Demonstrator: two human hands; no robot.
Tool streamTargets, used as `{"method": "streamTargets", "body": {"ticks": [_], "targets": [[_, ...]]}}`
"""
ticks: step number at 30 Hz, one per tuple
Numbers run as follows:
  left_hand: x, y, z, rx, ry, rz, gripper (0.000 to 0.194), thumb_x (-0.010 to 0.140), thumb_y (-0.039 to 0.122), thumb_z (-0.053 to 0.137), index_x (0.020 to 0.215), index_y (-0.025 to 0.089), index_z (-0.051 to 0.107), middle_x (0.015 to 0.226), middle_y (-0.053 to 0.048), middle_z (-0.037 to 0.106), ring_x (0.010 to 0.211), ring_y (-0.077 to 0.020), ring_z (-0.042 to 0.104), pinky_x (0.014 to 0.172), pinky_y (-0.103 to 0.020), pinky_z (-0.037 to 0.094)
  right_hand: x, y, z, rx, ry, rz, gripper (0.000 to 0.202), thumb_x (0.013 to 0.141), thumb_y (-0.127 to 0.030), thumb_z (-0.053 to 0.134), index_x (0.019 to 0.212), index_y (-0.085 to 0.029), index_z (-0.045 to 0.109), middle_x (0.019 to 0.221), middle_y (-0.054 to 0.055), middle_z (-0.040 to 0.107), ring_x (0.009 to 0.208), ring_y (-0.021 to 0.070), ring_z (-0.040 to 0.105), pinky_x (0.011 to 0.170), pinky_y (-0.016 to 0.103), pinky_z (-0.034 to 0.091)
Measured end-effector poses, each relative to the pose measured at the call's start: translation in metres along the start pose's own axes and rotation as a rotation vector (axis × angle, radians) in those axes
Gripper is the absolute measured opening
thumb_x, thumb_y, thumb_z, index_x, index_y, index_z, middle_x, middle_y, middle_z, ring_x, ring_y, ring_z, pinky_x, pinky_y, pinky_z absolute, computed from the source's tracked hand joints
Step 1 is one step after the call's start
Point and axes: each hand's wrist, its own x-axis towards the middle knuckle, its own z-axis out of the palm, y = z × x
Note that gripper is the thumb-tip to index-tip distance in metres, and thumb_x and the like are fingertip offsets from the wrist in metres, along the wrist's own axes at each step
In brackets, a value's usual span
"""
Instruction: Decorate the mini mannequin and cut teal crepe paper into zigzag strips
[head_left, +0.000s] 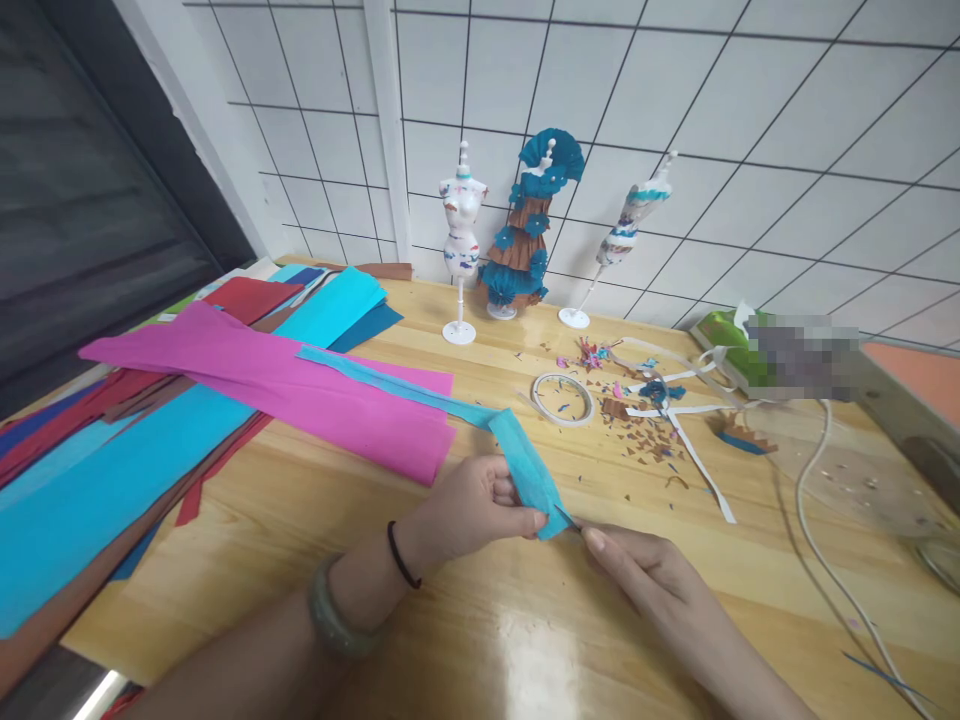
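A light blue strip of crepe paper (pixel 529 465) is pinched between the thumb and fingers of my left hand (pixel 480 510). Its long tail runs back to the left over the pink paper. My right hand (pixel 637 560) is closed on scissors (pixel 570 519), whose thin dark blades meet the strip's near end. The scissors' handles are hidden in my fingers. Beneath both hands lies the wooden table (pixel 420 640). Just beyond the strip rests a roll of white tape (pixel 562 399).
Pink crepe paper (pixel 300 385) and blue crepe sheets (pixel 135 450) pile up at left. Two bare dress-form mannequins (pixel 461 225) flank a mannequin in a brown and teal paper dress (pixel 525 230). Paper scraps (pixel 649 435), a green tissue pack (pixel 724 345) and a white cable (pixel 806 520) occupy the right.
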Motion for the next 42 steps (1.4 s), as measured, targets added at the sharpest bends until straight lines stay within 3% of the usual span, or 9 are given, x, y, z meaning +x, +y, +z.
{"method": "streamTargets", "body": {"ticks": [7,20,29,42], "targets": [[-0.001,-0.002,0.001,0.024,0.039,-0.023,0.029,0.059,0.025,0.077,0.079,0.01,0.064,0.075,-0.006,0.068,0.068,-0.0135,0.061,0.067,-0.028,0.048,0.001,0.004,0.0,0.002,0.016,0.034,0.045,0.088,-0.052,0.038,0.055,-0.021,0.035,0.058,-0.005,0.021,0.054,0.0109,0.019,0.05,0.024,0.022],[-0.001,0.0,0.004,0.04,0.069,-0.005,0.026,0.06,0.027,0.075,0.077,0.01,0.064,0.075,-0.006,0.067,0.068,-0.0134,0.06,0.065,-0.027,0.049,0.001,0.004,0.0,0.013,0.02,0.012,0.043,0.088,-0.049,0.041,0.059,-0.019,0.051,0.056,-0.005,0.023,0.053,0.0104,0.019,0.048,0.024,0.022],[0.0,0.001,0.001,0.076,0.03,0.046,0.029,0.065,0.03,0.072,0.085,0.011,0.064,0.081,-0.007,0.067,0.072,-0.0135,0.06,0.066,-0.025,0.046,0.0,-0.005,-0.001,0.028,-0.023,0.006,0.047,0.087,-0.052,0.04,0.056,-0.019,0.05,0.055,-0.005,0.027,0.052,0.0105,0.023,0.05,0.023,0.028],[-0.001,0.002,0.001,0.06,0.02,0.019,0.031,0.065,0.028,0.072,0.089,0.01,0.064,0.085,-0.009,0.068,0.076,-0.0149,0.061,0.068,-0.026,0.046,-0.001,-0.004,0.0,0.043,-0.049,0.015,0.044,0.088,-0.05,0.039,0.055,-0.02,0.038,0.06,-0.005,0.02,0.056,0.0111,0.02,0.051,0.024,0.024]]}}
